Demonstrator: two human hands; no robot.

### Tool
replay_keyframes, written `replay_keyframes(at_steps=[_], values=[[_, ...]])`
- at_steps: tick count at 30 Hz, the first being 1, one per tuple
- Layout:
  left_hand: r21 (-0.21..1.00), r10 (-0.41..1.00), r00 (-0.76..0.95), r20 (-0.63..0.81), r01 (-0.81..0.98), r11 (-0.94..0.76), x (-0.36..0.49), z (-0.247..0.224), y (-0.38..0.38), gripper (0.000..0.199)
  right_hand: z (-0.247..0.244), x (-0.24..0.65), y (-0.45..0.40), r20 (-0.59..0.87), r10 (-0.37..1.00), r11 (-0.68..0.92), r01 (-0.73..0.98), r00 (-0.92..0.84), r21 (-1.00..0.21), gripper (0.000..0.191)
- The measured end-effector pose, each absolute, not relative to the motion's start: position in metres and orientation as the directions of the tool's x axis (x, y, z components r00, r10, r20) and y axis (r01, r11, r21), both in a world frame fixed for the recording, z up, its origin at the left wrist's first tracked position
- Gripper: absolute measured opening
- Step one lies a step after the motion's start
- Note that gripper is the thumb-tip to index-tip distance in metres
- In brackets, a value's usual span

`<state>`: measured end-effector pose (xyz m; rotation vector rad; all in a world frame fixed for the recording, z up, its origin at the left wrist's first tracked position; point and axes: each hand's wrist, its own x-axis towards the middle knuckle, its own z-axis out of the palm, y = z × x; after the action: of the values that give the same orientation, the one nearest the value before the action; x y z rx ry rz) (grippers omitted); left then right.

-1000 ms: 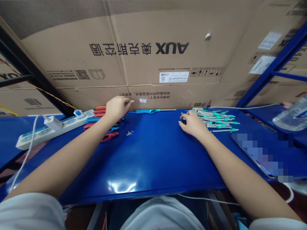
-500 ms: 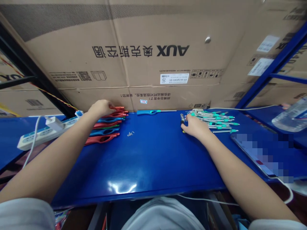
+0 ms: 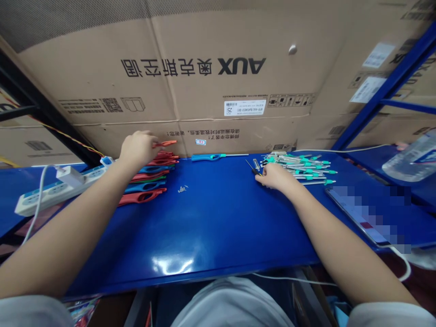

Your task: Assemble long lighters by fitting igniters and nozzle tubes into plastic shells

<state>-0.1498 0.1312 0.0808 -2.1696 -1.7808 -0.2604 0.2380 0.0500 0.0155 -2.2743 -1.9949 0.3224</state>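
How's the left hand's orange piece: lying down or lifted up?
Lifted: the left hand holds the orange piece above the red handles, a gap showing between.

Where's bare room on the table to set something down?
The blue table is barest across its middle, bordered by small metal pieces, the right hand and the near edge. It's crowded at left, with handles by the left hand, and at right, with metal rods and a phone.

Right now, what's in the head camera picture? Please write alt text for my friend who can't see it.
A person's left hand holds an orange handle near a row of colored handles, while the right hand holds a small thin tool beside a pile of metal rods with green ends. Tiny bits lie on the blue table between the hands.
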Motion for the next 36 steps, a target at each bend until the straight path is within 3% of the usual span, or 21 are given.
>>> replay_keyframes(at_steps=[6,10,16,19,22,26,31,36], values=[[-0.142,0.837,0.379,0.396,0.925,-0.352,-0.107,0.083,0.103,0.027,0.017,0.25,0.055,-0.093,0.979,-0.193,0.967,0.179,-0.168,0.023],[-0.094,0.696,0.582,0.419,0.791,-0.605,-0.072,0.064,0.078,0.019,0.019,0.252,0.054,-0.097,0.973,-0.22,0.966,0.208,-0.136,0.025],[0.009,0.611,0.748,0.259,0.631,-0.776,-0.026,0.024,0.036,0.007,0.028,0.247,0.045,0.009,0.98,-0.196,0.97,0.199,-0.142,0.033],[0.063,0.629,0.726,0.278,0.64,-0.766,-0.012,0.007,0.025,0.008,0.03,0.241,0.04,0.139,0.987,-0.035,0.952,0.081,-0.304,0.02],[0.144,0.64,0.708,0.297,0.63,-0.763,-0.006,-0.003,0.024,0.007,0.026,0.234,0.035,0.179,0.963,0.259,0.864,-0.199,-0.432,0.03],[0.227,0.652,0.705,0.279,0.611,-0.758,-0.019,0.0,0.03,0.033,0.021,0.223,0.025,0.116,0.829,0.548,0.755,-0.547,-0.359,0.031],[0.338,0.743,0.626,0.237,0.664,-0.667,-0.058,0.001,0.038,0.05,0.022,0.208,0.012,0.109,0.767,0.627,0.702,-0.632,-0.338,0.016],[0.43,0.784,0.558,0.27,0.659,-0.617,-0.081,-0.015,0.043,0.04,0.02,0.197,0.008,0.033,0.745,0.649,0.712,-0.666,-0.27,0.009]])
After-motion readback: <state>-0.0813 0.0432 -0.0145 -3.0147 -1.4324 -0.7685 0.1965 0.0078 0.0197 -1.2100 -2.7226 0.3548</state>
